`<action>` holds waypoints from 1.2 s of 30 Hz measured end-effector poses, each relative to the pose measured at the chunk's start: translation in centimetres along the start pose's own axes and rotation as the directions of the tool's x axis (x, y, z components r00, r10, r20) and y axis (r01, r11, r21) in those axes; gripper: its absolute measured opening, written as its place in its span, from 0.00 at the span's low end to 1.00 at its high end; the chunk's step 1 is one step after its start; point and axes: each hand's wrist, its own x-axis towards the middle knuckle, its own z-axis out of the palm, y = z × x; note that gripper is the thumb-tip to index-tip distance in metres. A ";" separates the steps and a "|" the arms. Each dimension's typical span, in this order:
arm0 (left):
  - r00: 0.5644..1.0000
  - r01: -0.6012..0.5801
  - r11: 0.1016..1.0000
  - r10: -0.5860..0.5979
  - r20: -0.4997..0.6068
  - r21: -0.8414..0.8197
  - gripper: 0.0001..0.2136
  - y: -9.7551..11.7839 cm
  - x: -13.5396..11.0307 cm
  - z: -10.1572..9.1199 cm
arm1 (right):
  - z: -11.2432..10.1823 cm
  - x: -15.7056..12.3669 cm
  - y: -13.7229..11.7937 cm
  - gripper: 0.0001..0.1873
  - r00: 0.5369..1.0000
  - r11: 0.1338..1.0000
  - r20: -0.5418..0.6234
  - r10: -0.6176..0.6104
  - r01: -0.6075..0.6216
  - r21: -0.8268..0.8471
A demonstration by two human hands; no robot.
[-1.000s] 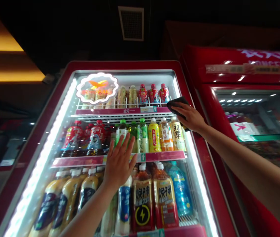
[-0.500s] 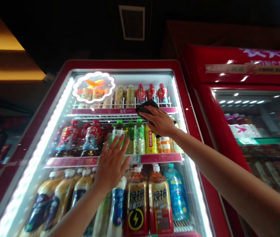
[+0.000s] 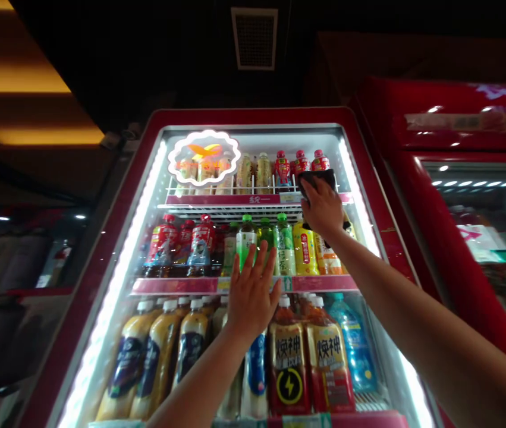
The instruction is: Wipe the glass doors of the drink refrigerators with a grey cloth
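Note:
A red drinks fridge (image 3: 114, 238) with a lit glass door stands in front of me. My left hand (image 3: 253, 291) lies flat on the glass, fingers stretched out, over the middle shelf's edge. My right hand (image 3: 321, 208) presses a dark cloth (image 3: 317, 178) against the glass near the top right, beside the red bottles (image 3: 299, 163) of the top shelf. Behind the glass stand rows of bottles: green and yellow ones (image 3: 286, 246) in the middle, tall beige ones (image 3: 163, 351) and dark energy drinks (image 3: 288, 368) below.
A second red fridge (image 3: 467, 196) stands close on the right. A glowing round logo (image 3: 203, 157) marks the door's upper left. A ceiling vent (image 3: 255, 38) is overhead. Dim shelving lies to the left.
My right hand with the cloth moved left across the glass, then back right and up toward the top shelf. The left hand stayed flat on the door. My view shifted left.

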 end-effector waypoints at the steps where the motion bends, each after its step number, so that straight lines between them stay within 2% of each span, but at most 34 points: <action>1: 1.000 -0.008 1.000 0.008 0.015 -0.010 0.33 -0.2 0.0 -0.1 | 0.0 -0.4 -1.1 0.28 0.994 0.994 0.033 -0.101 0.099 0.043; 2: 0.999 -0.025 0.999 0.026 0.032 -0.020 0.32 -0.7 -0.1 -0.4 | -0.2 -0.8 -1.7 0.28 0.974 0.974 0.072 -0.214 0.207 0.092; 4: 0.993 -0.091 0.995 0.093 0.070 -0.039 0.31 -2.2 -0.3 -1.0 | -1.1 -1.8 -1.0 0.27 0.901 0.904 0.135 -0.412 0.384 0.189; 5: 0.987 -0.131 0.990 0.135 0.085 -0.043 0.31 -3.3 -0.5 -1.4 | -1.6 -2.3 -0.1 0.27 0.867 0.871 0.155 -0.474 0.437 0.225; 6: 0.980 -0.170 0.985 0.174 0.093 -0.041 0.30 -4.6 -0.8 -1.9 | -2.2 -2.6 1.0 0.27 0.858 0.862 0.158 -0.489 0.447 0.240; 8: 0.970 -0.220 0.975 0.221 0.100 -0.018 0.30 -7.6 -1.4 -2.9 | -2.7 -2.7 2.8 0.26 0.926 0.922 0.106 -0.363 0.340 0.188; 10: 0.972 -0.214 0.977 0.211 0.100 0.023 0.30 -10.6 -2.1 -3.9 | -2.3 -2.1 2.9 0.25 0.988 0.983 0.031 -0.149 0.144 0.116; 12: 0.978 -0.186 0.981 0.180 0.107 0.054 0.30 -13.4 -2.6 -4.7 | -1.1 -1.1 0.8 0.26 0.999 0.997 -0.020 0.039 -0.038 0.063; 14: 0.980 -0.170 0.983 0.162 0.119 0.062 0.30 -15.8 -3.0 -5.3 | 0.3 -0.2 -2.6 0.26 0.992 0.992 -0.026 0.120 -0.119 0.032; 15: 0.979 -0.168 0.984 0.160 0.123 0.055 0.31 -16.9 -3.1 -5.4 | 0.8 0.0 -4.3 0.27 0.994 0.994 -0.010 0.104 -0.104 0.027; 17: 0.981 -0.159 0.987 0.153 0.122 0.038 0.31 -18.8 -3.2 -5.4 | 1.2 -0.3 -6.6 0.27 0.998 0.998 0.059 -0.038 0.035 0.052; 19: 0.986 -0.130 0.991 0.126 0.107 0.030 0.31 -20.1 -3.5 -5.1 | 0.7 -1.3 -7.0 0.25 0.955 0.961 0.141 -0.259 0.241 0.134; 21: 0.991 -0.106 0.994 0.103 0.090 0.021 0.31 -20.8 -3.9 -4.6 | -0.4 -2.5 -5.6 0.24 0.896 0.904 0.175 -0.407 0.369 0.216; 22: 0.992 -0.096 0.995 0.094 0.078 0.016 0.31 -20.9 -4.2 -4.4 | -0.9 -2.9 -4.6 0.24 0.890 0.895 0.171 -0.422 0.379 0.234; 23: 0.994 -0.087 0.996 0.086 0.063 0.011 0.31 -20.9 -4.4 -4.2 | -1.2 -3.2 -3.7 0.24 0.908 0.907 0.152 -0.390 0.351 0.231; 26: 0.998 -0.061 0.998 0.060 0.013 0.014 0.32 -20.6 -5.1 -3.9 | -0.6 -2.3 -3.1 0.25 0.989 0.975 0.036 -0.144 0.136 0.173; 27: 0.998 -0.056 0.998 0.056 0.002 0.019 0.33 -20.5 -5.2 -3.9 | 0.0 -1.7 -4.0 0.26 0.998 0.987 -0.010 -0.055 0.056 0.152; 29: 0.998 -0.058 0.998 0.058 -0.004 0.028 0.33 -20.4 -5.5 -3.9 | 1.8 -0.1 -7.3 0.26 0.995 0.992 -0.079 0.065 -0.056 0.114; 31: 0.998 -0.063 0.997 0.063 -0.003 0.034 0.33 -20.4 -5.6 -3.8 | 3.5 1.1 -11.8 0.25 0.991 0.992 -0.096 0.097 -0.089 0.085; 32: 0.998 -0.063 0.997 0.063 -0.004 0.036 0.33 -20.5 -5.7 -3.8 | 4.1 1.4 -14.1 0.25 0.994 0.994 -0.078 0.076 -0.070 0.079; 34: 0.998 -0.056 0.998 0.056 -0.002 0.033 0.32 -20.5 -5.9 -3.6 | 4.7 1.2 -17.9 0.25 0.999 0.994 -0.018 -0.050 0.052 0.093; 36: 0.999 -0.046 0.999 0.046 0.000 0.020 0.32 -20.5 -5.9 -3.4 | 4.4 0.1 -19.7 0.24 0.974 0.966 0.049 -0.222 0.214 0.142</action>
